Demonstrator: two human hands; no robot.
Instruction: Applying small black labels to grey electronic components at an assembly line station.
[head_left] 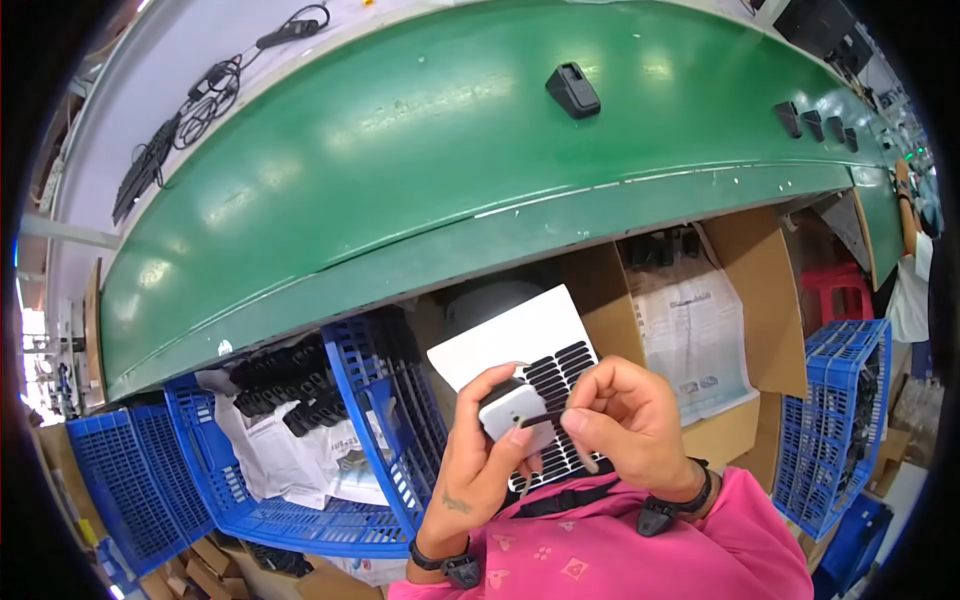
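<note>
My left hand (478, 465) is closed around a small device (508, 405) with a light grey face and a dark body, held just above my lap. At its right side, my right hand (635, 420) pinches a narrow black strip (543, 420) between thumb and forefinger, and the strip reaches across to the grey face. Whether it is stuck there I cannot tell. Behind and under both hands, a white sheet (500, 340) with rows of black oval stickers leans at a tilt, its lower part partly hidden by my fingers.
A green conveyor belt (350, 200) crosses ahead, carrying a black cradle-shaped part (573, 92) and several more at far right. Blue crates (310, 535) with black parts stand left; another blue crate (830, 420), a cardboard box (755, 290) and a red stool (840, 290) stand right. Another person's arm (907, 210) shows far right.
</note>
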